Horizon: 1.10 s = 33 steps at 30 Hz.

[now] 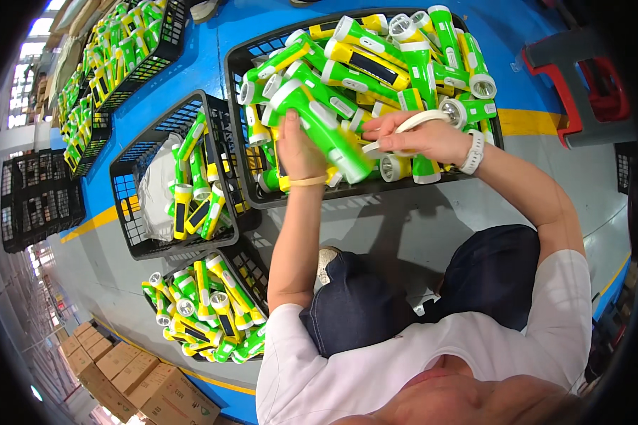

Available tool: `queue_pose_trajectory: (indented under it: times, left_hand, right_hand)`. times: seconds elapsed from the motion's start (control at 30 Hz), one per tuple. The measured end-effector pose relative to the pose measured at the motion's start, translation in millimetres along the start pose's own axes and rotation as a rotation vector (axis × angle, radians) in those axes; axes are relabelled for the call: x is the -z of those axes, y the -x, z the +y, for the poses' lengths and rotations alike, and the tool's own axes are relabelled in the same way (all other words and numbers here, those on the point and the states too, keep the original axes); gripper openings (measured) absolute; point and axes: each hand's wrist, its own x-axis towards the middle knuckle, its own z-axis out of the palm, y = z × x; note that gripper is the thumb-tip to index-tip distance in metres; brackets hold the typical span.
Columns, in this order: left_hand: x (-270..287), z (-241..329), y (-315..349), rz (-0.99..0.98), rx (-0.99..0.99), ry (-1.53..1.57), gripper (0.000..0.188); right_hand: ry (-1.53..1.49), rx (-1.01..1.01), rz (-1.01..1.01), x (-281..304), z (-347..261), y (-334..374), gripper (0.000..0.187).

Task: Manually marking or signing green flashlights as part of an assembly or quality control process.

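My left hand [301,150] is closed around a green and white flashlight [325,127], which is tilted over the near part of a large black crate [276,200]. Its lower end is slightly blurred. Just right of it, my right hand [429,138] grips a white looped strip [411,122], whose exact kind I cannot make out. The strip's lower end lies close to the flashlight; whether they touch is unclear. Below both hands, the crate is heaped with green and yellow flashlights [368,62], some showing dark panels and others their clear lenses.
A smaller black crate [124,244] at left holds flashlights and a white bag [161,188]. Nearer stands another filled crate [252,258]. More crates [138,81] line the far left. A grey and red stool [574,85] stands at right, cardboard boxes [135,375] at lower left.
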Motion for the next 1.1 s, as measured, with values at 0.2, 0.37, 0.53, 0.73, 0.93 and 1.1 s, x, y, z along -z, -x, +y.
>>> queue_pose_trajectory:
  times: [0.2, 0.37, 0.53, 0.73, 0.93, 1.1]
  left_hand:
    - [-29, -5, 40, -0.099, 0.25, -0.064, 0.04]
    - [-44, 0, 44, -0.18, 0.158, -0.156, 0.05]
    - [-58, 17, 49, -0.226, 0.231, 0.063, 0.058]
    - [-47, 19, 46, -0.304, 0.176, 0.016, 0.05]
    - [-53, 18, 52, -0.234, 0.143, -0.024, 0.058]
    - [-56, 14, 51, -0.273, 0.193, 0.162, 0.043]
  right_hand:
    - [-0.042, 0.05, 0.065, -11, -1, -4, 0.017]
    - [-0.008, 0.103, 0.096, -27, -26, 8, 0.014]
    - [0.104, 0.108, 0.076, -29, -29, 4, 0.012]
    - [0.204, 0.147, 0.137, -35, -35, 2, 0.011]
    - [0.572, 0.267, 0.252, -35, -45, 7, 0.017]
    - [0.447, 0.227, 0.226, -31, -49, 9, 0.017]
